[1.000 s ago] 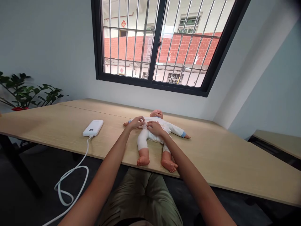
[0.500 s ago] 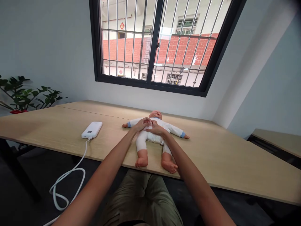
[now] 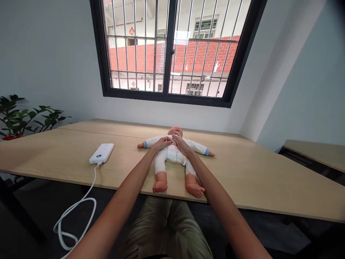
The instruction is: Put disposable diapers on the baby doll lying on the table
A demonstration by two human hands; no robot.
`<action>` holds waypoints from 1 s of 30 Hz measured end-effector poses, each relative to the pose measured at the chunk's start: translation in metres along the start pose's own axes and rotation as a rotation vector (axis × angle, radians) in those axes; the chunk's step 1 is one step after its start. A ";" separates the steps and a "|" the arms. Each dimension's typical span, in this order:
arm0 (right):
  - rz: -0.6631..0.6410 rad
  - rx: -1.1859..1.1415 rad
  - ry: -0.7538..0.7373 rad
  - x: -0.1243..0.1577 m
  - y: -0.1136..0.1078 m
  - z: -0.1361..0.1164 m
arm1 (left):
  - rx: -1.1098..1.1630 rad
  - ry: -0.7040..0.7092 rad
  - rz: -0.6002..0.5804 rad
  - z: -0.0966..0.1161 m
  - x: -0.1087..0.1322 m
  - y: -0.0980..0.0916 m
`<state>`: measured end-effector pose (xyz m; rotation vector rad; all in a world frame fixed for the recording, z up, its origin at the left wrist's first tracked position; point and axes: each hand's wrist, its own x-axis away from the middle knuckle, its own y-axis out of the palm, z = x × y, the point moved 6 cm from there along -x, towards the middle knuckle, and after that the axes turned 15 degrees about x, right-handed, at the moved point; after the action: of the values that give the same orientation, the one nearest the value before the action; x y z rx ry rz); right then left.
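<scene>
A baby doll [image 3: 175, 156] in a white outfit with blue cuffs lies on its back on the wooden table, its head towards the window and its bare feet near the front edge. My left hand [image 3: 162, 142] rests on the left side of the doll's chest, fingers extended towards the middle. On the other side, my right hand [image 3: 180, 143] lies on the upper chest, its fingers stretched up close to the doll's neck. Both hands touch the outfit, and neither shows anything gripped in it.
A white power bank [image 3: 101, 153] lies on the table [image 3: 242, 172] at the left, and its white cable [image 3: 90, 199] hangs over the front edge. A plant [image 3: 27, 117] stands at the far left. Behind the table is a barred window [image 3: 167, 96].
My right hand has moved up the doll's chest towards the neck, and its fingers have straightened. My left hand has flattened on the chest. The camera view has shifted slightly.
</scene>
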<state>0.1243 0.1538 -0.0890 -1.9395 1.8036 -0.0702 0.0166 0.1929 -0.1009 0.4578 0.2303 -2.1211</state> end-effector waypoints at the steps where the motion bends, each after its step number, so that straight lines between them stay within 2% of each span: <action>1: -0.007 -0.042 0.020 0.000 0.000 0.001 | -0.004 -0.005 0.004 0.000 0.000 0.000; 7: 0.004 -0.035 0.046 0.003 0.002 0.003 | -0.097 -0.019 0.045 0.001 0.001 -0.002; 10: 0.034 -0.017 0.033 0.003 0.000 -0.001 | -0.185 -0.025 0.114 -0.001 0.000 -0.008; 12: 0.112 -0.025 -0.001 0.003 -0.007 -0.006 | -0.236 -0.032 0.194 -0.004 0.001 -0.015; 15: 0.298 -0.085 -0.043 0.005 -0.029 -0.011 | -0.269 -0.035 0.282 -0.008 0.005 -0.025; 20: 0.608 0.030 0.091 0.015 -0.077 0.006 | -0.153 0.110 0.356 0.001 0.009 -0.031; 22: 0.610 0.131 0.099 0.017 -0.088 0.010 | -0.141 0.136 0.374 0.005 0.010 -0.032; 25: 0.541 0.340 0.013 0.018 -0.089 0.005 | -0.177 0.120 0.366 0.008 0.010 -0.032; 30: 0.364 0.531 -0.199 0.017 -0.060 -0.012 | -0.251 0.074 0.289 0.009 0.012 -0.026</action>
<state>0.1779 0.1349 -0.0602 -1.1965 1.7517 -0.2035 -0.0130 0.1949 -0.0981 0.3945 0.4405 -1.7668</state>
